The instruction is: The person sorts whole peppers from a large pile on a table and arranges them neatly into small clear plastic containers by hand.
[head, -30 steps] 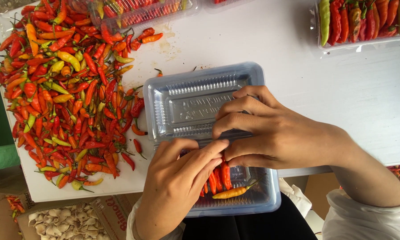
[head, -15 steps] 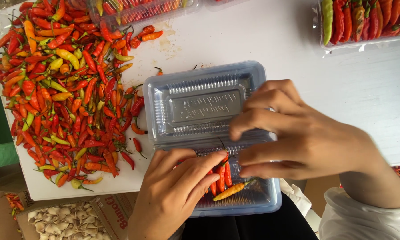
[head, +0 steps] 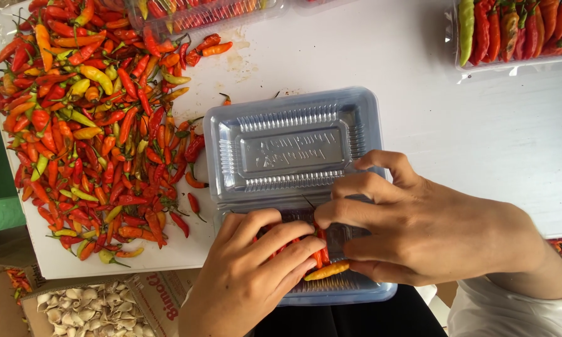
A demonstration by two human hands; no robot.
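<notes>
hands: bare, no rings | right arm: white sleeve (head: 512, 309) | lap: dark garment (head: 368, 321)

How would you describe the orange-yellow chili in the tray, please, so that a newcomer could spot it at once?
Start at the white table and find the clear hinged plastic container open at its near edge. In its lower tray, both hands, the left hand and the right hand, press on a few chilies. The orange-yellow chili lies nearest the person, under the right thumb; its neighbours are red.

Chilli pile (head: 87, 131) left of clamshell box (head: 293, 146), packed tray (head: 512, 34) far right
</notes>
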